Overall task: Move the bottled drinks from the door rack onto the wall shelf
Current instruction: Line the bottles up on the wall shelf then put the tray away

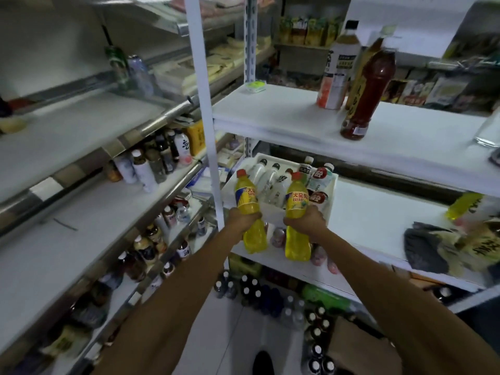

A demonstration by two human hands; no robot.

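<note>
Lower centre: left yellow bottle (246,201) has a blue-and-yellow label. Red Chinese characters begin with 大, with the Latin line "DAYA" beneath; the rest curves out of sight.

Right yellow bottle (297,204) has the same label. It reads 大窑, with "DAYAO" in full beneath.

Centre: red-labelled bottle (320,175) carries one white character on a round red patch, too blurred to read.

Left of centre: white bottle (181,147) has a black brush-written character that cannot be read with certainty.

Upper right: tall bottle (336,69) has a white label with one large dark character and columns of small print, all unreadable.

Right edge, low: yellow pack (484,244) has big black characters smeared by blur.
</note>
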